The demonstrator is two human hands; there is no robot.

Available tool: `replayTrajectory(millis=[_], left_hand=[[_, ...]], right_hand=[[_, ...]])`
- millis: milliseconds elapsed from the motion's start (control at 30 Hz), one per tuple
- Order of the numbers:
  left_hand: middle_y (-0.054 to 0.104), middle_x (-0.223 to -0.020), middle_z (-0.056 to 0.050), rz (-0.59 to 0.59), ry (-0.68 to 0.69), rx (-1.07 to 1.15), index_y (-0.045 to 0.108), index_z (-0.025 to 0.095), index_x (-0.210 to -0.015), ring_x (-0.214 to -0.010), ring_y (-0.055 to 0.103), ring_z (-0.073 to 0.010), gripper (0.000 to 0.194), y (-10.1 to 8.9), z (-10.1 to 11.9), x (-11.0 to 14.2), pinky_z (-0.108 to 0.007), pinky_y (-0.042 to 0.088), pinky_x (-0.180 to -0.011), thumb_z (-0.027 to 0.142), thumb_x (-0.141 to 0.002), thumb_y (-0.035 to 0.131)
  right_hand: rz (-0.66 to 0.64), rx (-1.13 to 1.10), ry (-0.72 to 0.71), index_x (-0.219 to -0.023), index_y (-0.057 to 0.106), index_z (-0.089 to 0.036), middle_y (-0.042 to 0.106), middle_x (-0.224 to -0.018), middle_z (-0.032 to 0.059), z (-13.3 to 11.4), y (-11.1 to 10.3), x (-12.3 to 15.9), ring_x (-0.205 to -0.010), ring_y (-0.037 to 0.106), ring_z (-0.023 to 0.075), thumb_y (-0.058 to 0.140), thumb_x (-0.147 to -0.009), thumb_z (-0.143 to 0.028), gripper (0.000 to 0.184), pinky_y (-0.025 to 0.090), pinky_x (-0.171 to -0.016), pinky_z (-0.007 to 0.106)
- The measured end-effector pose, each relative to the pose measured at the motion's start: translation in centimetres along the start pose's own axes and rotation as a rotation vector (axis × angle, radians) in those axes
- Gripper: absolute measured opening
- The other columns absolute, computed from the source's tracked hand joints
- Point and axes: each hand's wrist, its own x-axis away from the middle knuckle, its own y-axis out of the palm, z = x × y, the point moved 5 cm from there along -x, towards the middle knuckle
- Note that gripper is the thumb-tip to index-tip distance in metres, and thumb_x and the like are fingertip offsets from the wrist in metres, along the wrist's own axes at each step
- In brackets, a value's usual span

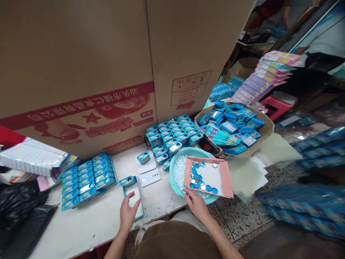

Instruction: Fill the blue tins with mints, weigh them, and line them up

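My left hand (128, 210) is open, thumb and fingers apart in a C shape, above a flat white piece with a blue edge (138, 205). Just beyond it lies a small blue tin (127, 181). My right hand (196, 204) is at the near left corner of a shallow pink box (226, 180), its fingers apart; whether they touch the box is unclear. Blue and silver discs (198, 178) lie inside that box. It rests on a turquoise basin (172, 181) of small white beads (180, 169). Another blue tin (143, 157) sits on a white scale (150, 178).
Stacked blue tins (101, 172) stand on the left of the white table (64, 230), with more tins (175, 133) behind the basin. A carton (270, 131) of loose blue tins is at right. A large cardboard box (107, 54) walls off the back. Black plastic bags (21, 216) lie far left.
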Motion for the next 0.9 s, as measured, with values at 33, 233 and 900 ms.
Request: replayTrajectory(millis=[33,233,900], left_hand=[[0.067,-0.101,-0.008,0.001,0.022,-0.013,0.058,0.022,-0.101,-0.1,0.061,-0.0276,0.047,0.0,0.4,-0.6,-0.045,0.046,-0.091,0.053,-0.066,0.063],[0.054,-0.124,-0.015,0.128,0.234,-0.129,0.043,0.016,-0.126,-0.119,0.047,-0.0315,0.07,1.1,6.0,-8.9,-0.049,0.035,-0.101,0.047,-0.066,0.064],[0.057,-0.08,-0.003,-0.221,0.646,-0.06,0.065,0.022,-0.1,-0.079,0.056,-0.0196,0.032,8.2,21.6,-6.4,-0.033,0.048,-0.072,0.026,-0.069,0.064]], right_hand=[[-0.001,0.0,0.004,-0.104,0.065,-0.018,0.07,-0.101,0.0101,0.1,-0.1,0.1,-0.093,0.065,0.023,0.04,-0.086,-0.029,0.033,0.051,-0.084,0.037],[0.017,0.0,0.03,-0.102,0.066,-0.017,0.07,-0.1,0.0106,0.5,-0.4,0.4,-0.091,0.065,0.0228,0.041,-0.086,-0.03,0.032,0.051,-0.085,0.037],[0.092,-0.115,0.111,-0.106,0.066,-0.019,0.068,-0.106,0.0098,0.9,-2.1,-0.5,-0.1,0.062,0.0236,0.041,-0.087,-0.029,0.033,0.048,-0.088,0.037]])
